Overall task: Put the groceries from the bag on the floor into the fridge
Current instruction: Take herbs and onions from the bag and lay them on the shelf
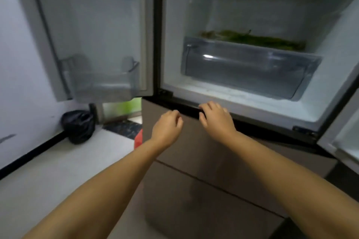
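head view: fridge (252,87) open, both upper doors swung out
done: greens (252,40) lie above the clear drawer (250,68) (likely already stored)
left: black bag (78,126) sits on the floor by the wall, contents hidden
left hand (167,128): loosely curled, holding nothing
right hand (216,118): fingers hooked on the lower drawer's top edge
count: two hands, one bag, one clear drawer

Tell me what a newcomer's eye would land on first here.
First, the two bare hands: the left hand hovers loosely curled before the brown lower drawer front, while the right hand hooks its fingers over that drawer's dark top edge. Above, in the open white fridge compartment, long green vegetables lie on the shelf over a clear plastic crisper drawer.
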### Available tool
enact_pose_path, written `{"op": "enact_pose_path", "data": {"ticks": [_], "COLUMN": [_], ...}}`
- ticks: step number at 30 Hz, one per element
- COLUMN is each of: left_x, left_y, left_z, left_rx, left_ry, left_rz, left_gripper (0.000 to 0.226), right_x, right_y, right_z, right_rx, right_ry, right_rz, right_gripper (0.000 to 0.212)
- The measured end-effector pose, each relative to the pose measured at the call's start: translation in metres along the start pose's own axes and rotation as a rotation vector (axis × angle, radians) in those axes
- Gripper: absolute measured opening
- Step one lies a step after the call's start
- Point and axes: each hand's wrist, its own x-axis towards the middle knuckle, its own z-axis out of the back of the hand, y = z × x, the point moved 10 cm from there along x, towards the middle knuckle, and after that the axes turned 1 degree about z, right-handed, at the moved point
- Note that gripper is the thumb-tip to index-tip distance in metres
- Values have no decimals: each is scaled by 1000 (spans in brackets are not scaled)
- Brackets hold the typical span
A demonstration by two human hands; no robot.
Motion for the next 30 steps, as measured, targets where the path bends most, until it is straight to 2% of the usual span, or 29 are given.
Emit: {"op": "enact_pose_path", "data": {"ticks": [6,10,16,23,26,30], "left_x": [-121,-210,-378,-586,-653,-721], "left_y": [95,174,289,391,412,449], "left_z": [56,117,246,461,530,576], "left_rx": [107,177,239,397,447,472], "left_ry": [13,-19,-132,-291,-356,-380], "left_rz": [236,412,672,979,1059,1177], "left_gripper": [21,24,27,22,21,22], "right_x": [-52,-84,-139,-228,-260,-279], "right_y": [110,215,440,724,819,912], "right_z": [-37,-67,-110,-123,-121,-128], "right_rx": [59,154,350,540,559,554], "right_ry": [118,193,324,494,543,582], "right_rz": [168,285,462,612,732,860], "right_gripper": [31,28,30,34,35,35]}}
